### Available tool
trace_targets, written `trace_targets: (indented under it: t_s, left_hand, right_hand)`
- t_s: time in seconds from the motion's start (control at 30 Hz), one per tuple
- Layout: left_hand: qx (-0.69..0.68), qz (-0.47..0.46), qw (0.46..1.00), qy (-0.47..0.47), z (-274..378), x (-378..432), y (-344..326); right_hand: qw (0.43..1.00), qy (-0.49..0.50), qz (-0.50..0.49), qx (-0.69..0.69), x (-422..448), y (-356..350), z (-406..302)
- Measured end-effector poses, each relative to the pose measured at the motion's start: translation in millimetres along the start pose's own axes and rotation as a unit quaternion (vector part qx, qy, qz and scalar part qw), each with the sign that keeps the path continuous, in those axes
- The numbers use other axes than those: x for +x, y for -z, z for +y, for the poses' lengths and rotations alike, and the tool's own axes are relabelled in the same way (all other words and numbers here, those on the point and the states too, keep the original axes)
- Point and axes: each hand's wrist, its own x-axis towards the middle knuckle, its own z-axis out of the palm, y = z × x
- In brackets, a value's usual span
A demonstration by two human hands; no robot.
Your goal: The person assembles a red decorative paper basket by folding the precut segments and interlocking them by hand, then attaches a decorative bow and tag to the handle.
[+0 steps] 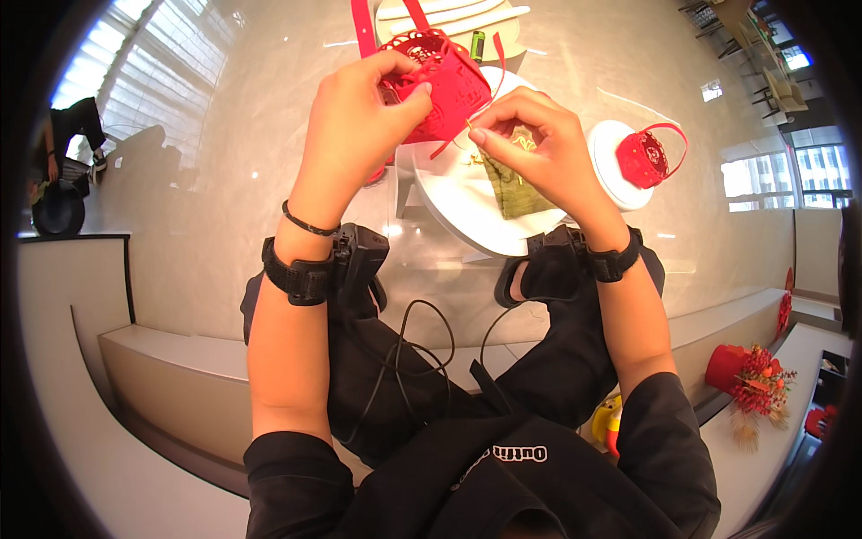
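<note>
A red felt basket with cut-out patterns (452, 101) is above the white round table (465, 215). My left hand (377, 101) pinches the basket's cut-out rim between thumb and fingers. To its right, my right hand (532, 138) pinches a small gold-coloured piece (470, 124) at the fingertips, close to the basket's lower right edge. A loose red strap (500, 64) curves beside the basket. Under my right hand lies a green cloth pouch (515, 192) with yellow cord, and small gold-coloured pieces (473, 158) lie on the table left of it.
A finished-looking red felt basket (643, 158) stands on a white round stool (609, 188) at right. Beyond the held basket are a green cylinder (477, 46) and long white rods (471, 20) on a beige surface. Dark cables (431, 364) hang between the legs.
</note>
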Motion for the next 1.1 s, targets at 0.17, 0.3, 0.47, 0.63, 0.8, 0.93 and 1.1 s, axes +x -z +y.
trace_targets:
  t_s: [0.17,0.3,0.47,0.63,0.8,0.93,1.1]
  left_hand:
    - [0.027,0.000,0.994,-0.108,-9,-4,-22]
    - [0.055,0.001,0.993,-0.109,-2,-7,-26]
    - [0.069,0.001,0.990,-0.124,1,-8,-28]
    - [0.076,-0.011,0.987,-0.141,0,-9,-29]
    - [0.082,-0.012,0.979,-0.186,1,-11,-28]
    - [0.135,-0.012,0.956,-0.259,-2,-10,-28]
    - [0.200,0.023,0.917,-0.345,-2,-10,-30]
  right_hand:
    - [0.998,0.015,0.030,-0.044,5,4,-8]
    - [0.999,0.012,0.022,-0.027,4,5,-4]
    - [0.998,0.012,0.025,-0.057,3,6,-5]
    - [0.996,0.019,0.035,-0.086,2,6,0]
    - [0.985,0.037,0.111,-0.128,1,3,1]
    - [0.926,0.173,0.143,-0.304,6,10,-3]
    - [0.905,0.225,0.106,-0.344,1,15,4]
